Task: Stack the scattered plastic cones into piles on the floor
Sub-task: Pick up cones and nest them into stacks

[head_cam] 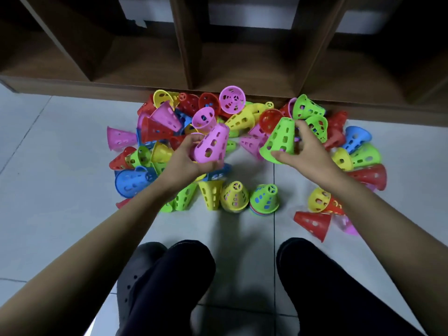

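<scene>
A heap of perforated plastic cones (pixel 242 120) in pink, green, yellow, red and blue lies scattered on the floor in front of me. My left hand (pixel 186 158) grips a pink cone (pixel 212 145) by its wide base, narrow end pointing up and away. My right hand (pixel 308 149) holds a green cone (pixel 281 139) at its wide rim, lifted above the heap. Near my knees stand a yellow upright pile (pixel 234 196) and a green-topped pile (pixel 264 198) with several colours showing at its base.
A brown wooden shelf unit (pixel 194 57) with open compartments runs behind the heap. The floor is pale tile (pixel 60 166). My dark-trousered knees (pixel 315 275) and a dark shoe (pixel 135 270) fill the bottom. A red cone (pixel 314 224) lies on its side at the right.
</scene>
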